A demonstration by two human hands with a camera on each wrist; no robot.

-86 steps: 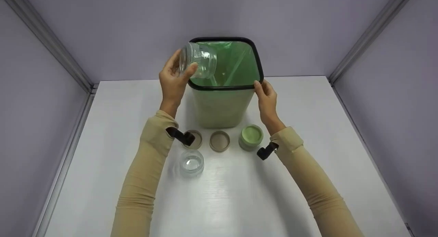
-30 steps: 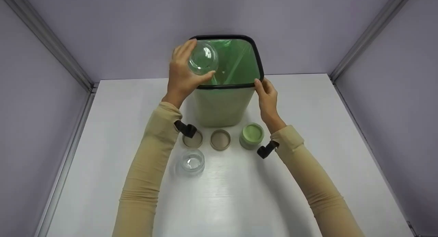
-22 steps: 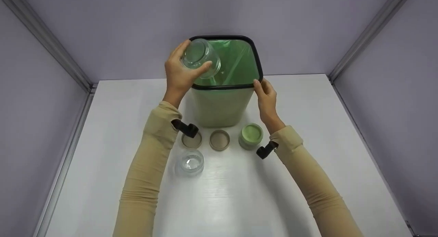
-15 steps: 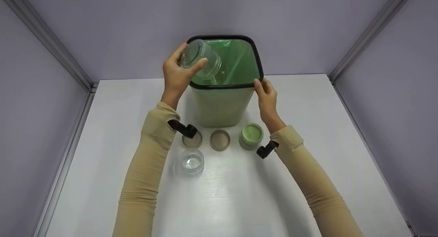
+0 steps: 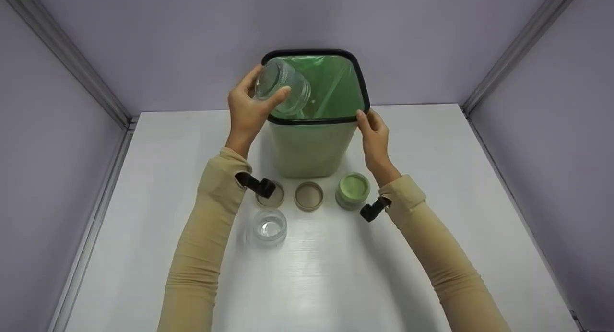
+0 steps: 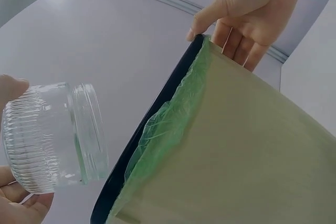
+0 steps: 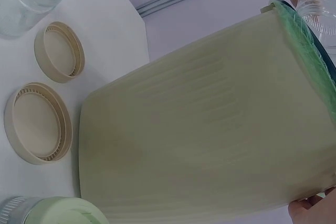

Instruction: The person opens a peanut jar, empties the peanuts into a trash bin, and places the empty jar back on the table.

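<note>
My left hand [image 5: 247, 110] grips a clear ribbed glass jar [image 5: 280, 86], tipped with its mouth toward the opening of the pale green bin [image 5: 309, 147]. In the left wrist view the empty jar [image 6: 52, 137] lies sideways just beside the bin's black rim [image 6: 152, 114]. The bin holds a green plastic liner [image 5: 331, 85]. My right hand [image 5: 374, 137] holds the bin's near right corner, thumb on the rim. In the left wrist view that right hand [image 6: 252, 11] shows with its fingers down the bin's wall.
On the white table [image 5: 431, 178] in front of the bin lie two beige lids [image 5: 308, 196] [image 5: 273, 197], a closed jar with a green lid [image 5: 352, 190] and an open empty glass jar [image 5: 268, 228]. Purple walls enclose the table on three sides.
My left hand has turned the jar from nearly mouth-down over the bin back to a sideways tilt and shifted it slightly left. My right hand has stayed on the bin's corner.
</note>
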